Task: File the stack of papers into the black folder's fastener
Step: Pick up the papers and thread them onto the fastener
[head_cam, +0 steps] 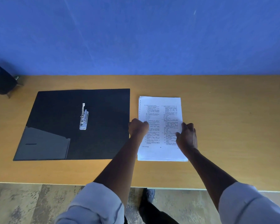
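Presently: papers (pixel 161 110) flat on tabletop (pixel 232 118), just right of open folder (pixel 103 110) with metal fastener (pixel 84 118). Left hand (pixel 138 128) curled into a fist at the stack's left edge. Right hand (pixel 187 136) loosely spread, fingers resting on right edge.

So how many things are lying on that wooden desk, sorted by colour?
Black: 1, the open black card folder
Silver: 1, the metal fastener inside it
White: 1, the stack of printed white papers
Total: 3
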Demonstrator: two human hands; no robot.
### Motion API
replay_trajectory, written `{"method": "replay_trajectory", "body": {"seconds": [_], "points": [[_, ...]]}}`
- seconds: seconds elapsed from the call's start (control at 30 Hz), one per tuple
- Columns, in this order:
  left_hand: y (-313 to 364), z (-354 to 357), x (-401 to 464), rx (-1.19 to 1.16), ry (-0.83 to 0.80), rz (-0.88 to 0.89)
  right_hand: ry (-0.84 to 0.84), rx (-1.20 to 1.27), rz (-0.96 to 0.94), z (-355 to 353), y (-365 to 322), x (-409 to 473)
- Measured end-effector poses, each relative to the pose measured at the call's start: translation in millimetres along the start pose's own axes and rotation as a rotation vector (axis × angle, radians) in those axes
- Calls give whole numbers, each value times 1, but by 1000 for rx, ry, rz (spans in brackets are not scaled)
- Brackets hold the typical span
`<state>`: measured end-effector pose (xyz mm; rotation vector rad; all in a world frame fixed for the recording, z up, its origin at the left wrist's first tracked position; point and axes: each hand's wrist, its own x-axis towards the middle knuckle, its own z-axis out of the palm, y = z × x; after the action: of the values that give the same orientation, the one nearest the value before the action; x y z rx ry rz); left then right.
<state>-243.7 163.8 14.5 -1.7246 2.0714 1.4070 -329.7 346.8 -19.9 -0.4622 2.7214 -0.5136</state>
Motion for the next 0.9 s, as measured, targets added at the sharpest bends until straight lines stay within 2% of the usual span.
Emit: {"method": "replay_trajectory", "body": {"seconds": [0.13, 0.4, 0.53, 0.67, 0.9], "points": [[2, 0, 4, -174, 31, -48, -11, -12, -7, 0, 1, 1], [5, 13, 4, -171, -19, -53, -5, -15, -27, 0, 3, 2], [5, 8, 7, -281, -21, -42, -3, -7, -35, 1, 4, 2], [4, 2, 11, -369, -43, -103, 1, -1, -41, 0, 4, 0], [-2, -4, 17, -382, -170, -76, 0, 8, -45, -1, 4, 0]]}}
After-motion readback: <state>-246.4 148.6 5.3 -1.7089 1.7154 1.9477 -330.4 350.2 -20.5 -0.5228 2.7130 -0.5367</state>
